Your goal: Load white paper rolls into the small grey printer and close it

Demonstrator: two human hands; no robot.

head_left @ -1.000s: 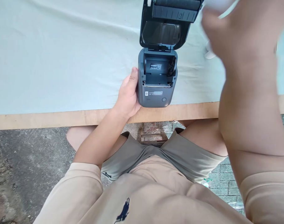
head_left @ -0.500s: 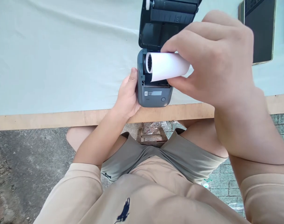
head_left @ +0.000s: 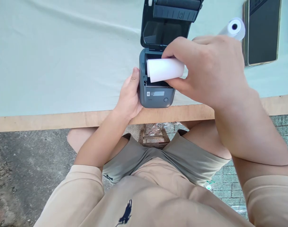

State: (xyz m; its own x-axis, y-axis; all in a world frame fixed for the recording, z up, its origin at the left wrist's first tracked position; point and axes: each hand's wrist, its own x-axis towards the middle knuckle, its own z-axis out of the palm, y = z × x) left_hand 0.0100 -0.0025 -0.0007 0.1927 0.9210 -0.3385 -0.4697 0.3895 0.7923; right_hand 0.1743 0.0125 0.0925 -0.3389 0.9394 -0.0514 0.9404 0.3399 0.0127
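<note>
Pinching paper roll (head_left: 166, 70), right hand (head_left: 211, 67) curled.

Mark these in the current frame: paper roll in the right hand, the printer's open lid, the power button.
Paper roll (head_left: 166, 70): head view, middle of its white outer surface.
Open lid (head_left: 166, 30): head view, dark panel on its inner face.
Power button (head_left: 166, 100): head view, centre of its round face.

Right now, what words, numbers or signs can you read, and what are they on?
No words or numbers can be read.
Button on printer: power sign.
White square there: maybe Bluetooth sign.
Label beside it: too small and blurred.
Mark inside lid: too small.
Shirt: stitched figure, no letters.
Shorts: tiny dark mark, unclear.
</note>
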